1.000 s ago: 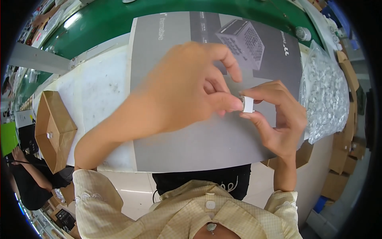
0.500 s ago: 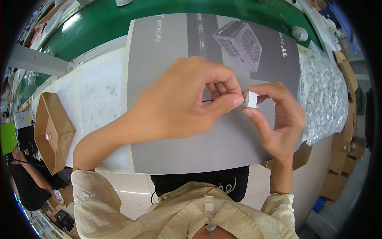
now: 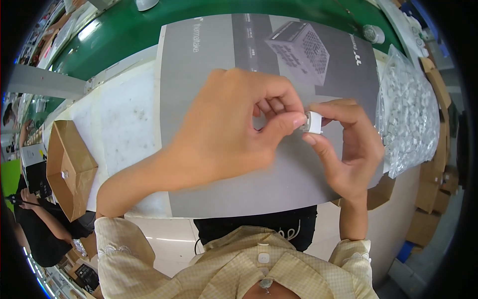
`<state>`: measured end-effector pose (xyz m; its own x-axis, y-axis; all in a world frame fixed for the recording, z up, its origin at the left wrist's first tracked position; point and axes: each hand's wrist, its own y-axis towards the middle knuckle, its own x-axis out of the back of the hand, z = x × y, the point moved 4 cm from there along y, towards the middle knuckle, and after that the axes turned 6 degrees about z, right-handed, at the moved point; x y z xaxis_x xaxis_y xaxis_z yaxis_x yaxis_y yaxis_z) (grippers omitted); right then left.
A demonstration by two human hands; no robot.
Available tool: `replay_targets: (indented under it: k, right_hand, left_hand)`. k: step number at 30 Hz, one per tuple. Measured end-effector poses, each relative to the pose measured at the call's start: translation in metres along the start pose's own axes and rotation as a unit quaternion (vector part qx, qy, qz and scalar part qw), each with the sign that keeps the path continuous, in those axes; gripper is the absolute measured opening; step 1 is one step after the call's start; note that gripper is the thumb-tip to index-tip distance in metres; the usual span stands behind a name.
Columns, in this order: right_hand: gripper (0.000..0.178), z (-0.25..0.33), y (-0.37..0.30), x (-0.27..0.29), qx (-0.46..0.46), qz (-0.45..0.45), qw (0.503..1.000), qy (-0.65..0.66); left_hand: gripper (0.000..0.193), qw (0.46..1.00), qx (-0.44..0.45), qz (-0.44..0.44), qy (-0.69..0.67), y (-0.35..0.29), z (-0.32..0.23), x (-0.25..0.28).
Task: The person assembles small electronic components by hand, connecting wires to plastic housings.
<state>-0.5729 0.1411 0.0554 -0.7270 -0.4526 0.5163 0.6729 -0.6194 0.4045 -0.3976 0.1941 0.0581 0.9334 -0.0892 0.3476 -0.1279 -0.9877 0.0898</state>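
Observation:
Above the grey printed sheet [image 3: 209,199], my right hand [image 3: 356,144] pinches a small white block-shaped part [image 3: 313,122] between thumb and index finger. Bits of metal show at the part's left side and lower right corner. My left hand [image 3: 234,124] meets it from the left, thumb and index finger pressed together right at the part's left side. Whatever those fingertips hold is covered by them. The other fingers of the left hand are curled in.
A clear plastic bag [image 3: 408,119] full of small white parts lies at the right. An open cardboard box [image 3: 79,172] stands at the left, with cartons [image 3: 423,224] at the far right. Another person's hand [image 3: 29,198] shows at the left edge.
My left hand has turned slightly, and the thin dark red strand seen behind its thumb no longer shows. My right hand keeps its pinch on the white part. The whole view has shifted slightly.

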Motion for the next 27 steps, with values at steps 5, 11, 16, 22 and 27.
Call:
replay_targets:
  k: [5,11,16,22,27]
  right_hand:
    - [0.034,-0.006,-0.002,0.000,-0.035,0.002,0.996,0.087]
    - [0.033,-0.007,0.000,0.005,-0.003,0.003,0.999,0.039]
    - [0.033,0.000,0.005,0.005,0.038,0.005,0.999,0.002]
    - [0.033,-0.012,0.006,-0.001,-0.008,0.041,0.990,-0.131]
    - [0.032,-0.026,0.003,-0.007,-0.059,0.078,0.990,-0.106]
  left_hand:
    - [0.008,0.995,0.049,0.046,-0.075,-0.001,0.004,-0.001]
    - [0.010,0.983,0.065,0.098,-0.142,0.004,0.007,-0.001]
    - [0.012,0.994,0.090,0.057,-0.028,0.000,-0.002,0.004]
    - [0.027,0.970,-0.075,-0.065,0.222,0.008,-0.001,0.032]
    - [0.049,0.901,0.083,-0.210,0.370,0.026,-0.005,0.160]
